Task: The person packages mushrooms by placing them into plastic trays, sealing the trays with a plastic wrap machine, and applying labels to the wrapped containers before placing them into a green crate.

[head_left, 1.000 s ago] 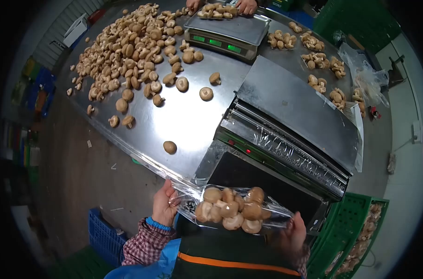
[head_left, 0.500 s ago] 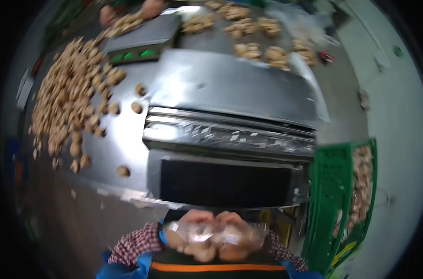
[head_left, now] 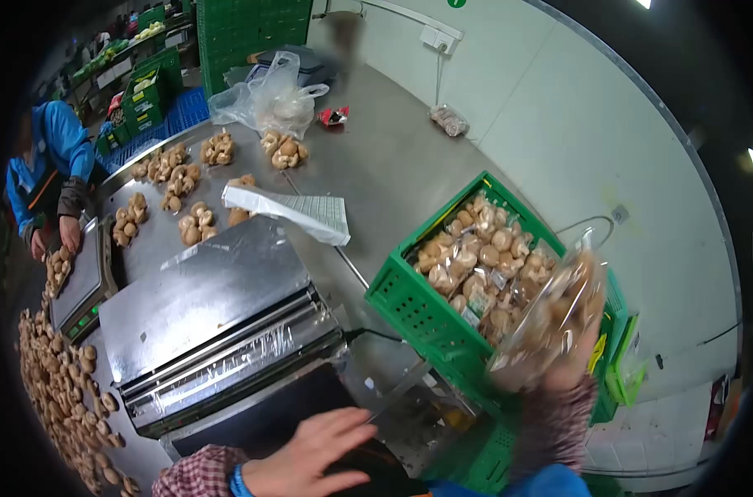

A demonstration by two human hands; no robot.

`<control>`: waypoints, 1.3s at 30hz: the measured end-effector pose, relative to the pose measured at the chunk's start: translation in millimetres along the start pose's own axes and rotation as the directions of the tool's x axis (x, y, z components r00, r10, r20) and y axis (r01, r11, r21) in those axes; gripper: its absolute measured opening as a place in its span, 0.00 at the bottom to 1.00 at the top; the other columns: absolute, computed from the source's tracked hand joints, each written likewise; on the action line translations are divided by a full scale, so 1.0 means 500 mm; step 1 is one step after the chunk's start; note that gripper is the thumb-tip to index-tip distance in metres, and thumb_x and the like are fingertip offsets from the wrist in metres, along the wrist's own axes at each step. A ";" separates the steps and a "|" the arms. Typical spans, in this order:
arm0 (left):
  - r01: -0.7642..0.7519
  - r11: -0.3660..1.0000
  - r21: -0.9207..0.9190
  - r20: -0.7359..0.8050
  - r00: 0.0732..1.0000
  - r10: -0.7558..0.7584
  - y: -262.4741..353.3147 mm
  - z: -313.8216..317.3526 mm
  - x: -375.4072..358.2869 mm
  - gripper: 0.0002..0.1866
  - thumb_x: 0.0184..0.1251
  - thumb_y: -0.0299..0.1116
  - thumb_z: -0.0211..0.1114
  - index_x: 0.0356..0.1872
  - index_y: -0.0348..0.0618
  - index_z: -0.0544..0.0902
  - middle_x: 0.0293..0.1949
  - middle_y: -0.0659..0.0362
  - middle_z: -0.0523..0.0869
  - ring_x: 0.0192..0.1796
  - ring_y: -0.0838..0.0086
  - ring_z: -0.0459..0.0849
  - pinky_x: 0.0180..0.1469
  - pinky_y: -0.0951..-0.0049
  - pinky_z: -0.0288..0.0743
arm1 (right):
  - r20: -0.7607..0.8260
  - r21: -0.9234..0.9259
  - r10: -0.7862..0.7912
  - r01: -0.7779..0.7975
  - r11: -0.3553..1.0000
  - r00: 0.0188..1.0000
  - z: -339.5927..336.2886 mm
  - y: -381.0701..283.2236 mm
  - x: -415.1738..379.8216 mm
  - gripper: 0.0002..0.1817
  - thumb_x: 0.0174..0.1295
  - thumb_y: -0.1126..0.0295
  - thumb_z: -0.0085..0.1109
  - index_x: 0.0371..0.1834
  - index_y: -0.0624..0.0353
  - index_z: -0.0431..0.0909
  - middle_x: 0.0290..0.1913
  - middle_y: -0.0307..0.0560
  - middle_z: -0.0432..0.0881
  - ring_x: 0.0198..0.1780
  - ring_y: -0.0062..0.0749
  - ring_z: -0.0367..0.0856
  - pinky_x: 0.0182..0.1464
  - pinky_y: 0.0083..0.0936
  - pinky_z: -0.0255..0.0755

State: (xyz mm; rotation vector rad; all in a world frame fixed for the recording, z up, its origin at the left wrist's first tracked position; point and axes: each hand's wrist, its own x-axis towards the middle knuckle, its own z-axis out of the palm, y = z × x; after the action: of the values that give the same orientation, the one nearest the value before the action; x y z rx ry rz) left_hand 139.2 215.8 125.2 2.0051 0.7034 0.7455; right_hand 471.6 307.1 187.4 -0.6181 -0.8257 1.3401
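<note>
My right hand [head_left: 569,373] holds a film-wrapped pack of mushrooms [head_left: 550,319], blurred with motion, just over the near right edge of a green crate [head_left: 410,302]. The crate holds several wrapped mushroom packs [head_left: 476,265]. My left hand [head_left: 310,455] is low in front of me, fingers spread, holding nothing, beside the black plate of the wrapping machine [head_left: 219,331].
Small piles of mushrooms [head_left: 173,199] lie on the steel table [head_left: 393,166] beyond the machine, with a scale [head_left: 78,290] and loose mushrooms [head_left: 53,381] at left. A co-worker in blue [head_left: 49,166] stands at the scale. Plastic bags [head_left: 269,99] sit at the back.
My view has swung right from the machine to the green crate. The pack, held in both hands before, is now in my right hand alone at the crate; my left hand has let go.
</note>
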 end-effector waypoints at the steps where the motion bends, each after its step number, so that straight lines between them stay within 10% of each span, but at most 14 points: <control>1: 0.101 0.991 0.086 -0.097 0.991 -0.093 -0.005 -0.019 -0.002 0.27 0.56 0.33 0.66 0.56 0.36 0.68 0.57 0.46 0.69 0.60 0.55 0.68 0.61 0.63 0.60 | 0.080 0.022 0.029 -0.031 0.999 0.996 -0.032 -0.029 0.038 0.25 0.68 0.50 0.37 0.57 0.57 0.67 0.52 0.47 0.75 0.52 0.36 0.74 0.53 0.32 0.71; 5: 0.337 0.876 -0.345 -0.560 0.675 -0.480 -0.079 -0.016 -0.034 0.13 0.54 0.23 0.60 0.43 0.38 0.77 0.48 0.51 0.78 0.52 0.61 0.77 0.53 0.68 0.69 | -0.417 -0.126 0.155 -0.225 0.966 0.896 -0.225 0.089 0.091 0.18 0.65 0.61 0.47 0.55 0.55 0.69 0.51 0.43 0.76 0.52 0.31 0.74 0.55 0.28 0.70; 8: 0.406 0.912 -0.059 -0.656 0.673 -0.342 -0.065 -0.082 -0.032 0.11 0.53 0.22 0.61 0.40 0.38 0.78 0.46 0.51 0.78 0.49 0.61 0.77 0.52 0.68 0.69 | -0.430 -0.023 0.477 -0.537 0.843 0.767 -0.556 0.219 0.092 0.14 0.64 0.55 0.50 0.44 0.52 0.73 0.33 0.37 0.78 0.30 0.28 0.75 0.29 0.27 0.71; 9: 0.446 0.895 0.013 -0.681 0.659 -0.319 -0.059 -0.104 -0.049 0.11 0.53 0.22 0.61 0.40 0.39 0.78 0.45 0.51 0.78 0.49 0.61 0.76 0.52 0.68 0.69 | -0.506 -0.063 0.496 -0.604 0.795 0.706 -0.312 0.168 0.110 0.13 0.63 0.55 0.51 0.41 0.52 0.73 0.31 0.38 0.78 0.27 0.26 0.75 0.25 0.24 0.70; 10: 0.489 0.871 0.049 -0.723 0.619 -0.306 -0.065 -0.122 -0.077 0.11 0.53 0.21 0.61 0.40 0.39 0.79 0.45 0.51 0.78 0.49 0.61 0.76 0.52 0.68 0.69 | -0.400 -0.686 0.173 -0.419 0.595 0.900 -0.359 0.180 0.105 0.14 0.63 0.55 0.52 0.40 0.53 0.73 0.28 0.39 0.77 0.25 0.28 0.74 0.24 0.26 0.69; 11: 0.528 0.845 0.082 -0.756 0.586 -0.292 -0.073 -0.139 -0.107 0.11 0.53 0.21 0.61 0.40 0.39 0.79 0.45 0.51 0.78 0.50 0.61 0.76 0.51 0.68 0.69 | -0.483 -0.501 0.391 -0.614 0.610 0.783 -0.452 0.148 0.098 0.19 0.62 0.56 0.52 0.48 0.58 0.70 0.39 0.47 0.77 0.38 0.34 0.76 0.36 0.32 0.73; 13: 0.598 0.799 0.059 -0.822 0.483 -0.301 -0.075 -0.169 -0.164 0.11 0.53 0.21 0.60 0.39 0.39 0.78 0.45 0.52 0.78 0.50 0.62 0.76 0.52 0.68 0.69 | -0.234 -0.972 -0.213 -0.221 0.082 0.949 -0.364 0.165 0.067 0.31 0.64 0.63 0.50 0.66 0.64 0.53 0.65 0.56 0.57 0.63 0.42 0.59 0.63 0.32 0.56; 20: 0.789 0.594 0.158 -0.962 0.258 -0.087 -0.109 -0.271 -0.331 0.19 0.51 0.26 0.62 0.48 0.46 0.75 0.55 0.52 0.68 0.60 0.56 0.63 0.61 0.59 0.55 | 0.110 -0.807 -0.020 0.078 -0.586 0.994 -0.058 0.156 0.159 0.26 0.63 0.57 0.50 0.58 0.63 0.64 0.49 0.62 0.71 0.48 0.42 0.73 0.53 0.43 0.67; 23: 0.862 0.481 0.159 -0.986 0.167 0.026 -0.085 -0.320 -0.408 0.29 0.50 0.28 0.63 0.57 0.44 0.68 0.60 0.48 0.63 0.63 0.52 0.59 0.62 0.57 0.52 | 0.579 -0.753 -0.005 0.533 -0.387 0.815 0.231 0.160 0.230 0.25 0.63 0.54 0.50 0.55 0.63 0.69 0.42 0.64 0.77 0.41 0.42 0.78 0.48 0.47 0.71; 24: 0.874 0.471 0.118 -0.990 0.142 -0.014 -0.081 -0.338 -0.414 0.34 0.49 0.25 0.62 0.61 0.44 0.63 0.64 0.45 0.56 0.66 0.53 0.54 0.63 0.60 0.53 | 0.444 -0.865 0.036 0.418 0.279 0.895 0.275 0.224 0.258 0.29 0.63 0.67 0.48 0.66 0.63 0.54 0.62 0.54 0.62 0.63 0.41 0.62 0.63 0.32 0.56; 25: 0.862 0.494 0.110 -0.990 0.141 -0.025 -0.102 -0.354 -0.422 0.38 0.49 0.31 0.65 0.64 0.44 0.59 0.65 0.43 0.52 0.66 0.49 0.52 0.64 0.56 0.50 | 0.568 -0.782 0.127 0.485 0.392 0.813 0.342 0.287 0.272 0.26 0.61 0.72 0.47 0.63 0.64 0.59 0.61 0.54 0.64 0.62 0.39 0.63 0.63 0.33 0.57; 33: 0.937 0.321 -0.135 -0.914 0.007 -0.406 -0.315 -0.418 -0.456 0.53 0.39 0.58 0.68 0.66 0.49 0.53 0.64 0.38 0.53 0.65 0.37 0.50 0.61 0.39 0.46 | 0.993 0.079 0.038 0.877 0.473 -0.110 0.890 1.012 0.173 0.26 0.56 0.53 0.55 0.56 0.51 0.72 0.63 0.60 0.62 0.63 0.50 0.61 0.63 0.41 0.53; 35: 0.921 0.389 0.022 -0.953 0.137 -0.271 -0.344 -0.429 -0.478 0.52 0.40 0.59 0.67 0.66 0.46 0.54 0.63 0.40 0.56 0.64 0.40 0.54 0.62 0.43 0.48 | 0.873 -0.289 0.487 0.790 0.540 -0.013 0.858 1.037 0.142 0.26 0.57 0.50 0.52 0.56 0.50 0.71 0.60 0.55 0.68 0.59 0.44 0.67 0.60 0.41 0.55; 39: 0.639 0.699 0.322 -0.757 0.617 -0.215 -0.347 -0.428 -0.442 0.46 0.43 0.56 0.66 0.62 0.42 0.60 0.62 0.45 0.62 0.63 0.51 0.60 0.63 0.53 0.52 | 0.818 -0.465 0.431 0.879 0.107 0.381 0.703 0.883 0.105 0.28 0.58 0.48 0.49 0.57 0.53 0.69 0.57 0.52 0.71 0.57 0.41 0.69 0.58 0.41 0.54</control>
State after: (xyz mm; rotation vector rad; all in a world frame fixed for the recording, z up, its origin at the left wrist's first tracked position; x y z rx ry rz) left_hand -195.9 252.3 20.2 1.8652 2.0196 1.0351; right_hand -70.2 398.9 49.5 -0.5427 -2.8434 0.2596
